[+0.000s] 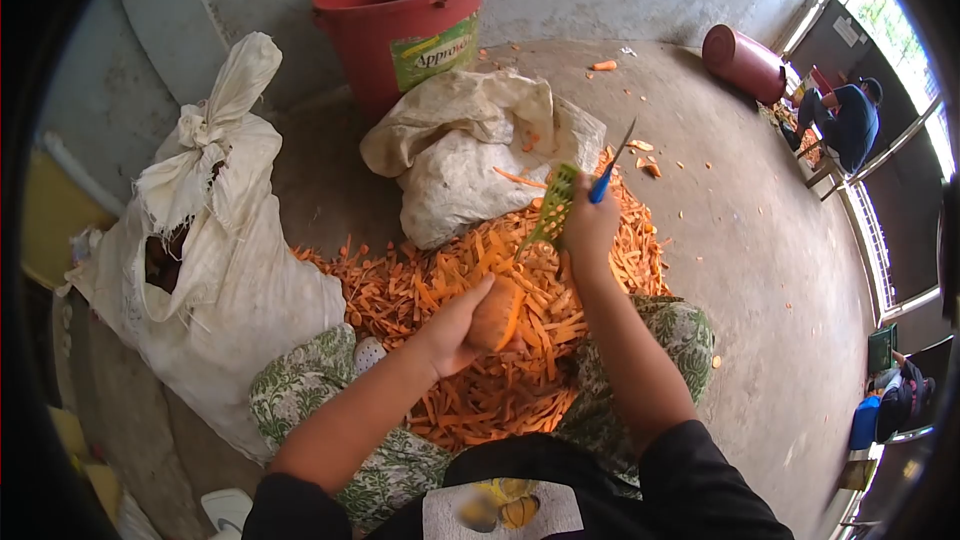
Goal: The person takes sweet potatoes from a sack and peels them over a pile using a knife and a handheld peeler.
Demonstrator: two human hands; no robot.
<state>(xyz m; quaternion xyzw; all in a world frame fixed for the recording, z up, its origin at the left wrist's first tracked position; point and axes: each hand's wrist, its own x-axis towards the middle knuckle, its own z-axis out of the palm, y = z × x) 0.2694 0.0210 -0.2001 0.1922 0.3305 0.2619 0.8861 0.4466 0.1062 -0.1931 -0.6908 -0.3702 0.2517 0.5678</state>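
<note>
My left hand [455, 335] is wrapped round a thick chunk of orange root vegetable [497, 315], probably sweet potato, with a flat cut face. In my right hand [592, 230] is a knife [605, 180] with a blue handle, its blade pointing up and away. The same hand also has a green perforated plastic tool [553, 210], like a grater or slicer; its exact kind is unclear. Both hands are above a big heap of orange strips [530, 395] between my legs. The hands are apart from each other.
An off-white sack [470, 170] lies beyond the heap, with a red bucket [400, 50] behind it. A tied, full sack [220, 270] stands at left. To the far right, a seated person [848, 125] is near a tipped red barrel [742, 63]. Scraps dot the concrete floor [770, 240].
</note>
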